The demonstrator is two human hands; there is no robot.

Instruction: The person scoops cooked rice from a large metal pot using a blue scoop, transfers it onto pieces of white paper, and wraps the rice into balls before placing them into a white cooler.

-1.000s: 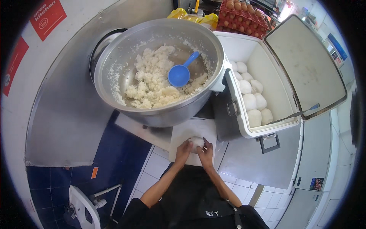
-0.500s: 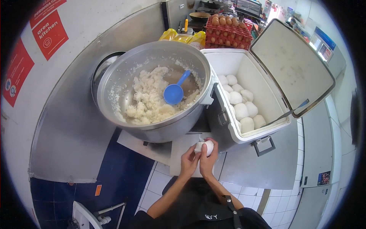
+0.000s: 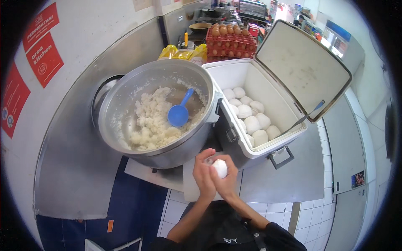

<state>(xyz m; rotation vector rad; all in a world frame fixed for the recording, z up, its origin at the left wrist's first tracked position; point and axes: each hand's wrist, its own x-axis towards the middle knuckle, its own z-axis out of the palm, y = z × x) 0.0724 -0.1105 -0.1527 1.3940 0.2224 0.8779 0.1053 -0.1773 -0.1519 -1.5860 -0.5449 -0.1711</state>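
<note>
Between my palms sits a white wrapped rice ball (image 3: 220, 168), its wrapping looking like paper. My right hand (image 3: 227, 180) curls around it with bent fingers. My left hand (image 3: 202, 178) presses on it from the other side, partly hiding it. Just beyond my hands stands a large metal pot (image 3: 167, 155) with cooked white rice (image 3: 149, 121) heaped inside. A blue scoop (image 3: 179, 115) rests on the rice. At the right, an open cool box (image 3: 289, 102) holds several similar white wrapped balls (image 3: 252, 124).
The cool box lid (image 3: 303, 69) is tipped open to the right, and a dark-handled utensil (image 3: 303, 119) leans at its inner edge. Red egg trays (image 3: 230, 44) and yellow bags (image 3: 182, 53) stand behind. White paper sheets (image 3: 190, 186) lie on the metal counter (image 3: 280, 180) near me.
My fingers have shifted from holding the ball at its edges to cupping it between both palms. My hands look slightly higher off the counter, and the view has turned a little.
</note>
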